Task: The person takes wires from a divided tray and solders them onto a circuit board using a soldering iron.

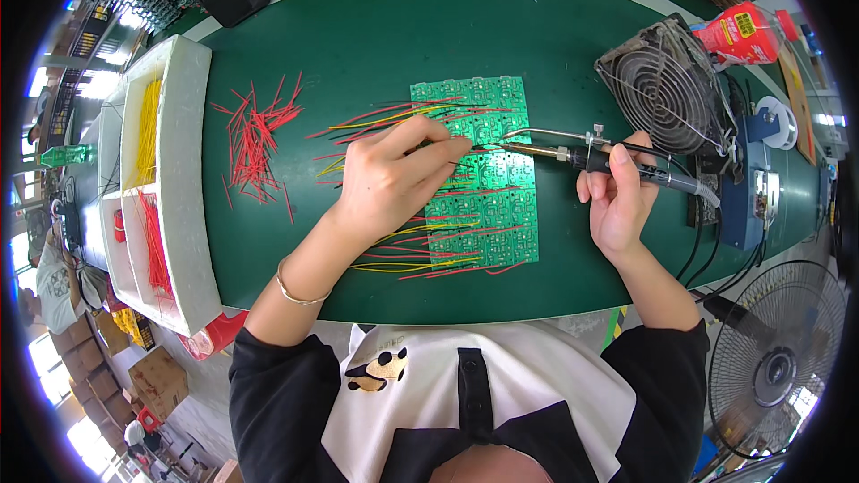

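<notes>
A green circuit board panel (501, 215) lies on the table, with red, yellow and black wires sticking out past its left side. Over its upper part, my left hand (389, 174) is closed in a pinch on a thin wire whose colour is hard to make out. My right hand (617, 201) grips a soldering iron (586, 159) by its black handle. The iron's tip points left, close to my left fingertips at the board. Alongside the iron runs a thin curved metal feed tube (546, 132). My left fingers partly hide the wire ends.
Loose red wires (258, 143) lie left of the board. A white foam box (192, 215) beyond them holds yellow and red wires. At right stand a dusty square fan (662, 89), a red-labelled bottle (743, 34), a blue soldering unit (741, 188) and a round fan (777, 367).
</notes>
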Demonstrator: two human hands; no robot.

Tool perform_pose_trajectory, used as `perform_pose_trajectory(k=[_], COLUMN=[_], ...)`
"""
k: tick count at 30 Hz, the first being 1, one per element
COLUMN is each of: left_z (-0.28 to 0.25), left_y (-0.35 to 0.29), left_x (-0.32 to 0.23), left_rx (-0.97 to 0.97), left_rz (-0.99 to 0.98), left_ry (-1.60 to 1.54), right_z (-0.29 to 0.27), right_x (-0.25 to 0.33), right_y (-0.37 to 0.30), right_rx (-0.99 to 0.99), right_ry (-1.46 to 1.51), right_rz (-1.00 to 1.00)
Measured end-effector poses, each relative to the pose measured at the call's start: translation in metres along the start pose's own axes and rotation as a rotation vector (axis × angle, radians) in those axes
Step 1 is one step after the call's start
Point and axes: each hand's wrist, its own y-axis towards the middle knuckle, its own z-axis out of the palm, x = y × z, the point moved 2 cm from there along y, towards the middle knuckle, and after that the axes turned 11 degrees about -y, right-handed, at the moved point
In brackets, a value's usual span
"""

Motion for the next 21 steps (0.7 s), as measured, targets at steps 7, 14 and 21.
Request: perform_pose_trajectory(k=[7, 14, 21], left_z=[-0.0015, -0.0016, -0.0019], left_y=[0.0002, 0.0, 0.0011], left_x=[0.0005, 0.0017, 0.0006], left_rx=[0.034, 0.028, 0.032], left_rz=[0.003, 0.001, -0.009], left_ry=[-0.017, -0.032, -0.048], right_z=[-0.0007, -0.0022, 0.0006], right_x=[-0.0001, 0.0012, 0.0017], right_y=[0.0004, 0.0008, 0.0], right_rx=[0.014, 0.012, -0.014], right_ry=[-0.023, -0.015, -0.027], right_rz=[-0.021, -0.039, 0.001])
